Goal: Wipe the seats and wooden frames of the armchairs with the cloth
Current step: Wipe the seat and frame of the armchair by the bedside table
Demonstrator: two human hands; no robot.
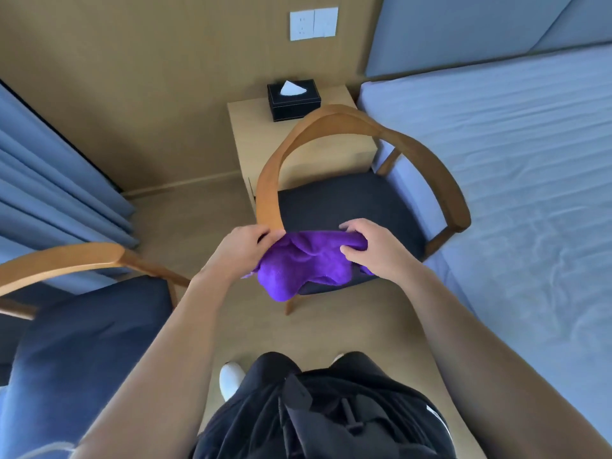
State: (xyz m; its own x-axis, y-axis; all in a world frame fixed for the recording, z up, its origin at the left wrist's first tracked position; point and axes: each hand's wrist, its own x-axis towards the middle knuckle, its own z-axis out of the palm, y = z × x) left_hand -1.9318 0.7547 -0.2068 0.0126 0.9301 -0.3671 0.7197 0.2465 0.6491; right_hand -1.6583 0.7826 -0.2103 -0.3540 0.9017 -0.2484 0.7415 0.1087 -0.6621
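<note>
Both arms are out in front of me. My left grip (245,250) is curled round one end of the purple cloth (304,266), and my right grip (371,250) pinches the other end, thumb under and fingers over. The cloth is bunched between them and sags in a fold below. It hangs over the front edge of the dark seat (341,207) of the armchair facing me.

My left fingers sit right at the near tip of that chair's curved wooden frame (331,117). I can't tell whether the cloth touches the wood there.

Low on my left is the second armchair (66,256), its wooden arm arching over a dark blue cushion (82,342).

Behind the first chair stands a pale wooden counter (265,137) against the wall. A black tissue box (294,99) is on it, with a white tissue poking out. The bed (496,160) runs along my right, just beside the chair. Blue curtains (49,177) hang on the left, and a white wall socket (313,24) is above. Down below, one white shoe (230,379) shows on the wood floor (331,326).
</note>
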